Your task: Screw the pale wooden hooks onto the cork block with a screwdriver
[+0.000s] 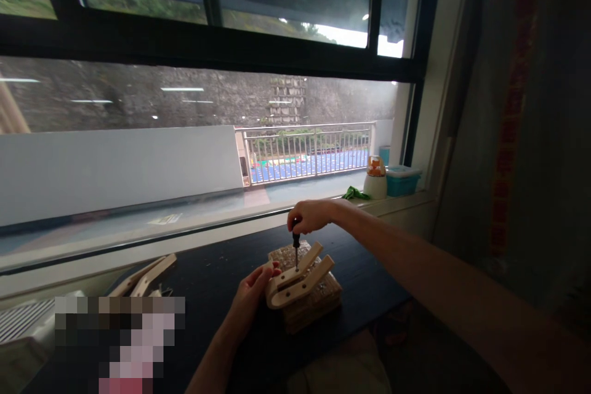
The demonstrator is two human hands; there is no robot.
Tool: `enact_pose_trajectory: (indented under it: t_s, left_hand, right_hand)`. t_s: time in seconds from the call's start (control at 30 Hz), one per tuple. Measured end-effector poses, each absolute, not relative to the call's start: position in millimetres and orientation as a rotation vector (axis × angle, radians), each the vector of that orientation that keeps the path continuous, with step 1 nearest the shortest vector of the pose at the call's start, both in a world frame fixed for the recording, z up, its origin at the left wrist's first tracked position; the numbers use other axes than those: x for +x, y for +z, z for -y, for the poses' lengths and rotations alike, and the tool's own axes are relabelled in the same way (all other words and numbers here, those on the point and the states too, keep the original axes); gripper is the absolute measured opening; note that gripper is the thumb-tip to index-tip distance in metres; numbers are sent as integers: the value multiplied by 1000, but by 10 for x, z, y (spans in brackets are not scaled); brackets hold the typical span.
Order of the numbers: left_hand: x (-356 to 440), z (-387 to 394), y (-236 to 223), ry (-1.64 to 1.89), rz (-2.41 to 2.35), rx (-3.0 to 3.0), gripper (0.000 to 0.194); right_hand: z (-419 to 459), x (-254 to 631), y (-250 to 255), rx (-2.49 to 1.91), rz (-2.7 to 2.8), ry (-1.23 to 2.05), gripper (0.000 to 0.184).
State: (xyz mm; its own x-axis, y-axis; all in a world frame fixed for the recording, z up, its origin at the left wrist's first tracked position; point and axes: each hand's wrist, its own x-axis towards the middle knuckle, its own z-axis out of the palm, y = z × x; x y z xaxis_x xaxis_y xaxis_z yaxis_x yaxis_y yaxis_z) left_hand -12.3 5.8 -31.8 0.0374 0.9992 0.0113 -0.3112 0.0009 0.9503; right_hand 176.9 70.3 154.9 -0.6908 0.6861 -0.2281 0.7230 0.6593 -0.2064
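Note:
My right hand [308, 215] is closed round the top of a small screwdriver [296, 247], which stands upright with its tip on a pale wooden piece [299, 282]. The wooden piece has two curved arms and lies on a brown chipboard block [318, 301] on a dark table [217, 277]. My left hand [253, 290] grips the rounded left end of the wooden piece, fingers wrapped over it.
More pale wooden pieces [146, 276] lie at the table's left. A blurred-out patch covers the near left. On the window sill at the right stand a white and orange container [375, 180], a teal box [402, 180] and a green cloth [354, 194].

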Motion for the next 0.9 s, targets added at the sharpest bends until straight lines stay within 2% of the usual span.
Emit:
enact_pose_trajectory:
  t_s: [0.47, 0.63, 0.9]
  left_hand:
    - [-118, -66, -329, 1323, -921, 994, 45]
    - [-128, -66, -335, 1312, -912, 994, 41]
    - [-132, -74, -346, 1316, -914, 999, 42]
  right_hand:
    - [-588, 1642, 1523, 1186, -2804, -185, 29]
    - [-612, 1671, 1570, 1081, -2821, -219, 27]
    - [-670, 1755, 1447, 1188, -2763, -293, 29]
